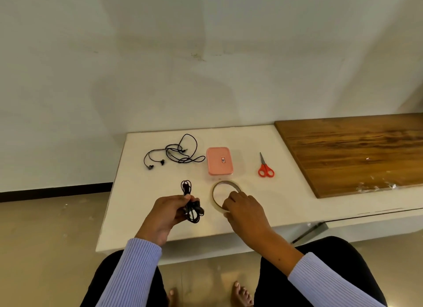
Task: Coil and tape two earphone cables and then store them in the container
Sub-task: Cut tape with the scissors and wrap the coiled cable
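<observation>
My left hand (170, 211) grips the coiled earphone cable (191, 203) round its middle, fingers and thumb curled over the bundle, held just above the bench (142, 210). The cable is light, thin and springy, I judge; it will want to spring open the moment I loosen, so the hold belongs at the waist of the coil, where the loops cross, leaving both looped ends free for the tape.

My right hand (242, 206) rests on the near edge of the tape roll (225, 195), fingertips curled onto its rim, though I cannot tell whether they have found the loose end. The roll is a stiff ring lying flat on the bench; the tape itself will be sticky and apt to fold on itself, so a short strip is safer.

The second earphone cable (175, 152) lies loose and uncoiled at the far left, just beside the pink container (219, 160), whose lid is still on. The scissors (265, 167) lie to its right.
</observation>
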